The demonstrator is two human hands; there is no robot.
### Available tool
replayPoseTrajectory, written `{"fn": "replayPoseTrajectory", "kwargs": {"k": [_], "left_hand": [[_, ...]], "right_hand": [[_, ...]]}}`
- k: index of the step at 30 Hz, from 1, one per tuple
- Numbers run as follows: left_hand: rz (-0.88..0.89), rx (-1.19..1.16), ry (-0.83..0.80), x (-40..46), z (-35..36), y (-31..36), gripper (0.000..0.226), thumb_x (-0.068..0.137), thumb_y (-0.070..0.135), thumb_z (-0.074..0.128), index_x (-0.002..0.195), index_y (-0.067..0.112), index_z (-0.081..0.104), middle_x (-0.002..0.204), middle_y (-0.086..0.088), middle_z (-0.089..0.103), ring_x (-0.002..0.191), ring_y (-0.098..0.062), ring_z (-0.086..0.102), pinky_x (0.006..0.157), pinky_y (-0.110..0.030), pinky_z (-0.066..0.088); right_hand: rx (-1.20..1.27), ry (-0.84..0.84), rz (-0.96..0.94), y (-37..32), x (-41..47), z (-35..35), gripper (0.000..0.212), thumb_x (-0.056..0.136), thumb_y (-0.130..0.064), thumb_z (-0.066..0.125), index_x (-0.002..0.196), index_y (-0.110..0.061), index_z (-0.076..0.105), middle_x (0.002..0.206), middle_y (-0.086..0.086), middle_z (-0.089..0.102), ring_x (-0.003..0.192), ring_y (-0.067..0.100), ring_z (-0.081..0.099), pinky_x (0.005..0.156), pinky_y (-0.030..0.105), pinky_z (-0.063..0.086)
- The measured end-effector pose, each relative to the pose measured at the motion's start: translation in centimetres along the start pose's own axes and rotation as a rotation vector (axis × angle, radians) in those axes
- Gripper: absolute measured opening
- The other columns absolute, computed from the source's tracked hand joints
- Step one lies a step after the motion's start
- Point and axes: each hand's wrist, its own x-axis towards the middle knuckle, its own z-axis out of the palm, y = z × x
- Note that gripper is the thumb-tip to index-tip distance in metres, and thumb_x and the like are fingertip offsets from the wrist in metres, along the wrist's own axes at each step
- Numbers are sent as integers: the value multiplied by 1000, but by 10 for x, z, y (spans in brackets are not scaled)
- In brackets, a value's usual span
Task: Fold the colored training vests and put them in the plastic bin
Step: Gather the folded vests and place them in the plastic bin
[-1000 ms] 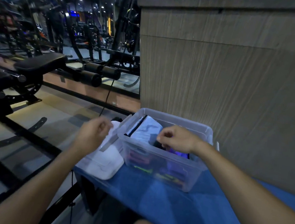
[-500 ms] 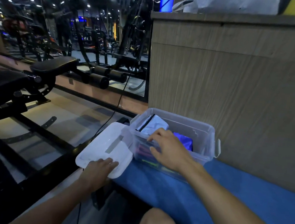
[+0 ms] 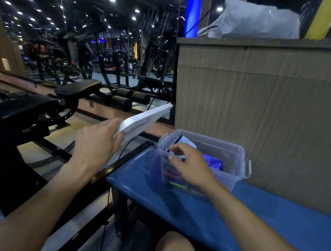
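A clear plastic bin (image 3: 230, 150) stands on the blue padded bench (image 3: 271, 228) against the wooden counter. Folded vests fill it: a pale blue-white one (image 3: 187, 142) at the left, a deep blue one (image 3: 213, 162) beside it, and red and green ones showing through the front wall. My left hand (image 3: 98, 141) grips the white bin lid (image 3: 143, 119) by its near edge and holds it tilted in the air, left of the bin. My right hand (image 3: 187, 162) rests on the bin's front rim, fingers curled over the pale vest.
A tall wooden counter (image 3: 260, 113) rises right behind the bin, with a white plastic bag (image 3: 254, 21) on top. Black gym benches and machines (image 3: 72, 90) stand to the left, in front of a mirror wall. My knee (image 3: 176, 249) shows below the bench edge.
My left hand has lifted the white lid off the bench end and raised it, tilted, into the air. My right hand has stayed at the bin's front rim.
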Motion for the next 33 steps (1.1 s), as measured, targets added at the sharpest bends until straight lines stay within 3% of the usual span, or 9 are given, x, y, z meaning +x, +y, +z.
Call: {"fn": "replayPoseTrajectory", "kwargs": {"k": [4,8,10,13,16,20,22,26,33], "left_hand": [[149,-120,215,-3,-16,26,20,90,20,65,110,16,69,88,2,72,58,-19,59,46,-27,39],[295,-288,185,-2,17,37,32,89,13,64,120,17,70,117,5,72,79,-15,64,57,-29,48],[311,-383,110,0,45,38,38,87,9,62,124,18,68,120,4,70,84,-19,67,63,-32,52],[270,-505,-4,7,88,38,46,83,7,55,125,22,64,127,4,67,94,-27,71,73,-39,58],[283,-527,-107,16,125,32,45,82,9,57,122,30,60,129,8,63,99,-27,72,78,-42,60],[268,-518,-275,22,168,22,51,83,4,65,128,27,65,135,-1,65,115,-23,68,92,-37,56],[246,-595,-396,22,183,14,51,87,13,74,136,19,64,139,-1,61,125,-21,61,105,-34,48],[240,-578,-637,30,205,2,83,74,24,91,147,15,52,149,6,44,138,-13,41,112,-16,29],[128,-518,-807,64,219,18,95,76,40,88,155,22,39,163,3,31,150,-16,31,119,-25,24]], "right_hand": [[773,182,369,-21,18,-28,36,107,-43,46,99,-14,66,99,10,72,98,31,71,92,49,57],[1385,449,461,-9,18,-95,55,104,-54,37,121,-7,60,97,17,69,95,35,71,80,56,61],[1546,548,487,10,6,-121,56,101,-52,37,127,-10,61,115,21,71,104,38,69,77,56,61],[1593,536,542,43,-19,-139,78,96,-70,35,125,-4,64,120,21,71,111,37,68,95,49,56],[1283,462,694,56,-34,-139,45,98,-46,57,109,-3,67,91,10,77,80,22,75,75,38,62],[777,432,721,69,-34,-127,10,97,-10,59,98,-5,68,67,4,67,45,10,59,44,22,42],[588,459,688,75,-30,-118,9,97,-10,60,94,-6,67,80,7,71,54,11,64,42,21,45],[39,417,773,95,-20,-101,22,95,-37,62,100,-15,62,100,5,71,87,25,66,69,34,50],[-530,138,880,101,3,-119,50,100,-52,44,124,-12,62,126,13,64,116,35,61,83,36,43]]}}
